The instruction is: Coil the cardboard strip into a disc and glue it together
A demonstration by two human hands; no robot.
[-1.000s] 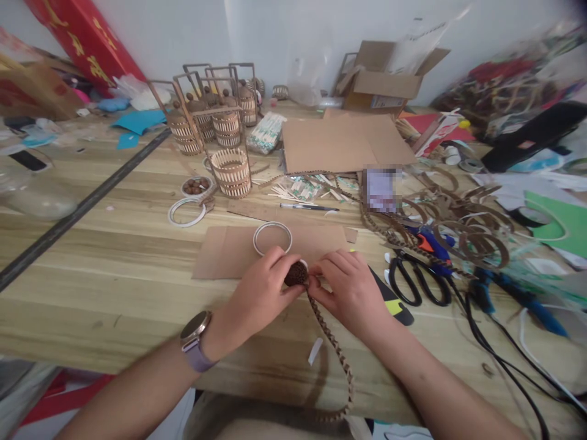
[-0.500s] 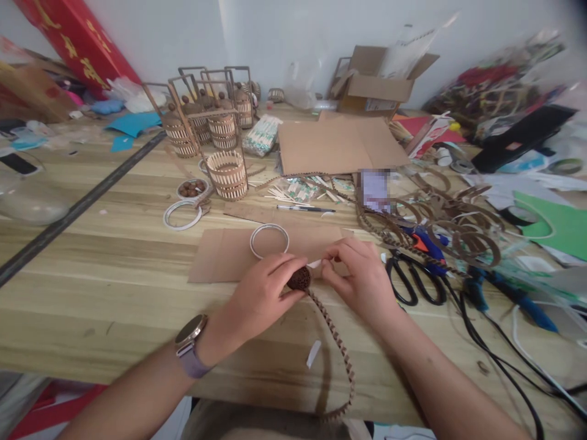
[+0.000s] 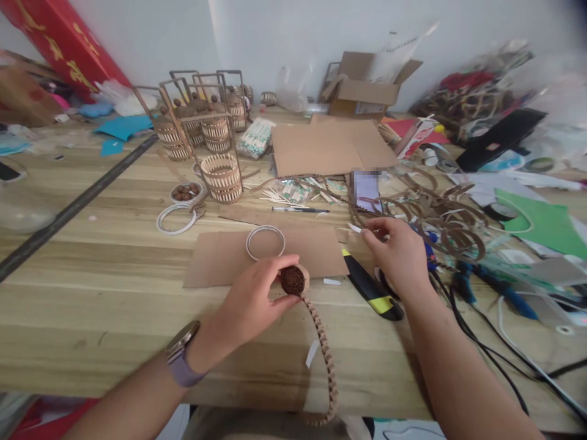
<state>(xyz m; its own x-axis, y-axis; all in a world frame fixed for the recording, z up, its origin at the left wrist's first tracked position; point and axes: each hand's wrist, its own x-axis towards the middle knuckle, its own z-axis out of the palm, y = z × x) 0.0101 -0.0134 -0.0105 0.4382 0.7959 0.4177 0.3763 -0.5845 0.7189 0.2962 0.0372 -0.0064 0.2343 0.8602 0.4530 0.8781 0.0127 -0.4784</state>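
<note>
My left hand (image 3: 257,290) is closed round a small, tightly wound coil of brown braided strip (image 3: 293,280), held above the table with its spiral face upward. The strip's loose tail (image 3: 328,354) hangs from the coil toward the table's front edge. In my right hand (image 3: 397,250), thumb and forefinger pinch a small white strip (image 3: 354,228). Under that hand lie black-and-yellow scissors (image 3: 370,287), their handles mostly hidden. A cardboard piece (image 3: 316,250) lies just beyond my left hand, with a white-rimmed tape roll (image 3: 248,245) resting on it.
Behind stand a small slatted basket (image 3: 222,177) and several lantern-like baskets with tall handles. A bowl of brown beads (image 3: 186,192), a pen (image 3: 300,209) and a large cardboard sheet (image 3: 330,146) lie beyond. Brown strip loops (image 3: 454,214) and black cables (image 3: 481,348) crowd the right.
My right hand has moved right, away from the coil, carrying the white strip. The coil now shows more fully in my left hand. A white scrap now shows beside the cardboard.
</note>
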